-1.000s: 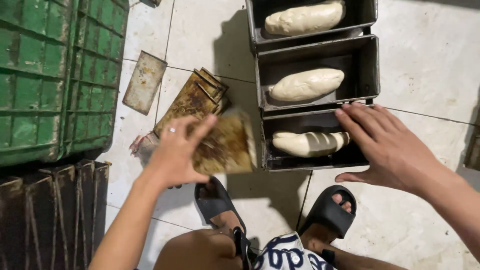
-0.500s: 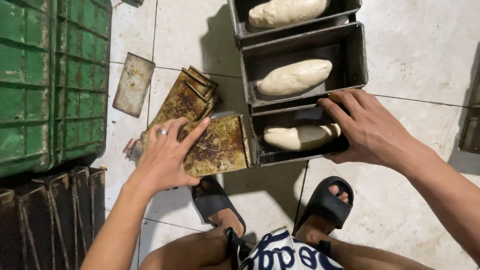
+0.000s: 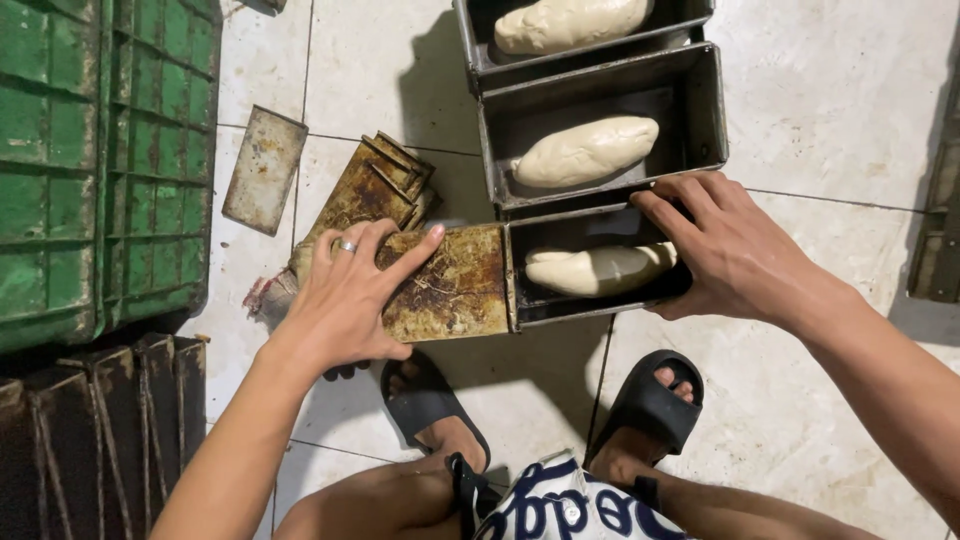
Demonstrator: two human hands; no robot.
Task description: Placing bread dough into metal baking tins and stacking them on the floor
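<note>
Seen from above, squatting over a tiled floor [image 3: 850, 90] in black sandals [image 3: 655, 405]. Nearest loaf tin [image 3: 600, 310] lying with its long axis left to right, a pale length of dough [image 3: 600, 268] inside on the same axis. At the tin's left end, a rusty flat lid [image 3: 455, 285], its right edge touching or just entering the tin's left rim, its own long side continuing the same left-to-right line. So: lid to the left, tin to the right, both on one axis, the lid's way along the tin running rightward.

Left hand [image 3: 345, 300] flat on the left part of the lid, fingers spread and open, pressing rather than gripping, a ring on one finger. Right hand [image 3: 735, 250] curled over the tin's right end, fingers laid on the far rim, thumb side toward the near wall; apparently steadying the tin, though whether closed tight around the wall cannot be told. Left hand nearer the lid, right hand nearer the tin; the two hands at opposite ends of one line, tin and lid between them.

Farther off, two more tins in a row, each with dough: the middle tin [image 3: 705, 110] touching the near one, the far tin [image 3: 480, 50] beyond, cut by the frame. Left of those, a stack of spare lids [image 3: 375, 185] leaning on the floor, and a single flat plate [image 3: 263, 170] apart from it. At far left a green crate [image 3: 90, 150]; below it, dark empty tins [image 3: 100, 410].
</note>
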